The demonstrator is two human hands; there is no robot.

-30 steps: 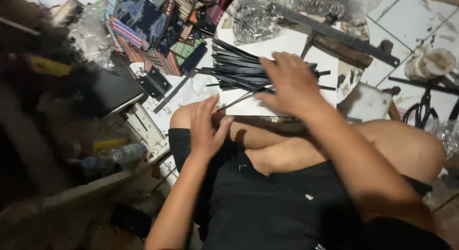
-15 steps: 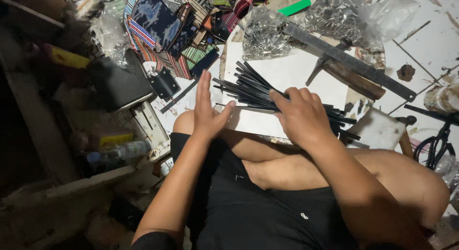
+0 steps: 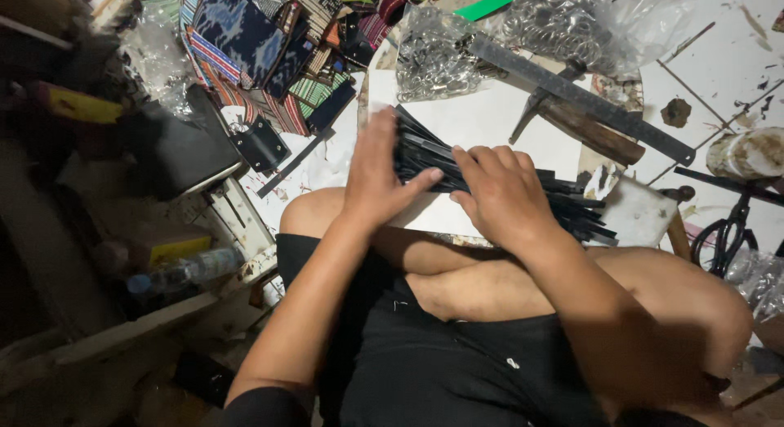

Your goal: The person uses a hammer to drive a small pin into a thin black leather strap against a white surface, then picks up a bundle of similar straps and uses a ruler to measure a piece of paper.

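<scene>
The bundle of black strips [image 3: 506,186] runs left-to-right between the hands; the left hand [image 3: 380,178] lies flat, fingers together, against its left end. The right hand [image 3: 502,194] rests on its middle, fingers curled loosely.

strips [image 3: 572,202] on board [image 3: 482,121], ruler [image 3: 588,96] behind

Both hands are flat on a bundle of black strips [image 3: 425,157] lying on a white board [image 3: 482,121]: left hand [image 3: 378,170] at its end, right hand [image 3: 502,190] on the middle. Metal ruler [image 3: 584,96] lies behind.
</scene>
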